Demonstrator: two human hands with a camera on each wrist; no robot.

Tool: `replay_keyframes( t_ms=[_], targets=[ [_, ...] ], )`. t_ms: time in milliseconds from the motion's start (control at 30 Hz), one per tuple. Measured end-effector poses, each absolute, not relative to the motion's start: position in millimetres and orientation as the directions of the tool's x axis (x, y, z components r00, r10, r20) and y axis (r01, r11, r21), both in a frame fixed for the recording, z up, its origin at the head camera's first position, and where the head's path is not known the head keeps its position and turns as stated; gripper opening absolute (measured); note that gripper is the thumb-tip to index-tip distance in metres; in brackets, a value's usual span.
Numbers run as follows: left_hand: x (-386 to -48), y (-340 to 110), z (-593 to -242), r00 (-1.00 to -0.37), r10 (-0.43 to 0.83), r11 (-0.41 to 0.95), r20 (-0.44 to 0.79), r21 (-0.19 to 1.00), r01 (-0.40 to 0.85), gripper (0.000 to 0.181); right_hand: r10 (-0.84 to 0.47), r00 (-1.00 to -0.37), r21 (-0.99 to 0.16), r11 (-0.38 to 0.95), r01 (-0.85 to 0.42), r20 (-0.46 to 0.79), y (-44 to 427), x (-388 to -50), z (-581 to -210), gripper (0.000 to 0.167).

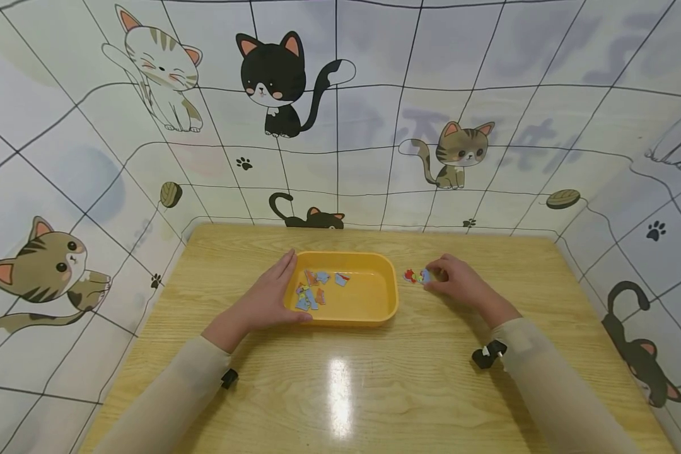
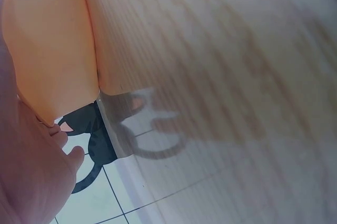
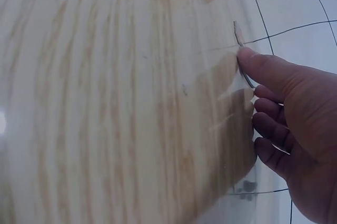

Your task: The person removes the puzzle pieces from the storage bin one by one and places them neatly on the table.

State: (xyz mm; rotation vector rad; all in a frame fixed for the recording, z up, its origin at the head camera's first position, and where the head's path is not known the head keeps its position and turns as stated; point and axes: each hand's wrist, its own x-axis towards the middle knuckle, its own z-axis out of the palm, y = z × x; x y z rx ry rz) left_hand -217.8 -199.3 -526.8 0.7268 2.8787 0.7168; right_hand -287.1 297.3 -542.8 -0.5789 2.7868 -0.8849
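Note:
My left hand (image 1: 268,297) grips the left end of a yellow plastic tray (image 1: 369,320), its thumb along the near rim and its fingers at the far left corner. Several loose jigsaw puzzle pieces (image 1: 309,297), blue, orange and multicoloured, lie in the tray's left half. Just right of the tray, my right hand (image 1: 461,285) pinches a small blue and multicoloured puzzle piece (image 1: 424,276) between thumb and fingers. A red part (image 1: 410,275) adjoins it on the left; whether the two are joined I cannot tell. Edge-on, the thin puzzle piece (image 3: 238,33) shows beyond the right thumb.
The pale wooden table (image 1: 329,391) reaches back to a wall covering (image 1: 369,126) printed with cartoon cats and grid lines. More of that covering stands at both sides. A small black device (image 1: 489,354) sits at the right wrist, another (image 1: 229,378) at the left.

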Motion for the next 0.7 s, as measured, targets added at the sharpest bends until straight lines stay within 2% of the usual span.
replay_keyframes(
  t_ms=[167,700],
  targets=[
    [-218.1,-198.2,-526.7,-0.884,0.466,0.777,0.028,0.465,0.424,0.148,-0.406,-0.913,-0.599,0.739,-0.309,-0.029,300.5,-285.0,-541.8,0.052],
    [-217.4,-198.2,-525.8,-0.886,0.463,0.780,0.011,0.469,0.414,0.149,-0.399,-0.916,-0.622,0.710,-0.330,0.030,299.4,-281.4,-535.3,0.048]
  ],
)
